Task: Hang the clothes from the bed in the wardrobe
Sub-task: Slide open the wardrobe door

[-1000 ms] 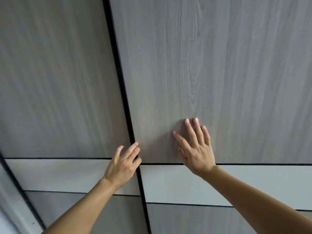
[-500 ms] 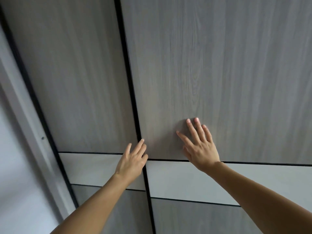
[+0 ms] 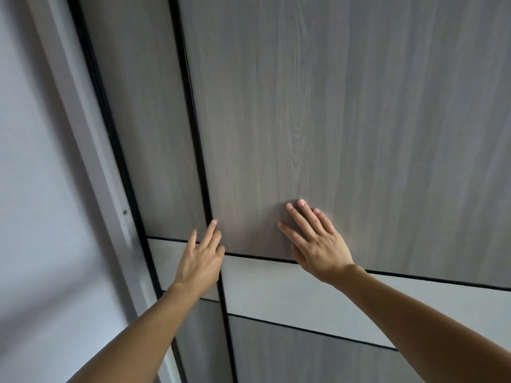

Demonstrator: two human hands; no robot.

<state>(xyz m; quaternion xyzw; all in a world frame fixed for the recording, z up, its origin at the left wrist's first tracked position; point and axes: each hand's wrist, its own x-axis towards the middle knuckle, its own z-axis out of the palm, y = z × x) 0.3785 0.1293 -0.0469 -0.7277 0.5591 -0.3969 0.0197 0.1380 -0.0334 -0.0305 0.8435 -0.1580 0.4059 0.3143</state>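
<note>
A wardrobe with grey wood-grain sliding doors fills the view. The front door (image 3: 345, 120) covers the middle and right, and a second door (image 3: 154, 139) lies behind it at the left. My right hand (image 3: 318, 241) lies flat on the front door with straight, spread fingers. My left hand (image 3: 201, 258) touches that door's black left edge (image 3: 199, 167) with straight fingers. Neither hand holds anything. No clothes, hangers or bed are in view.
A pale horizontal band (image 3: 290, 286) crosses both doors below my hands. The wardrobe's light grey side frame (image 3: 91, 167) and a white wall (image 3: 33, 203) stand at the left.
Both hands have travelled left with the front door, and the rear door's visible strip has narrowed. The side frame and white wall have come into view at the left.
</note>
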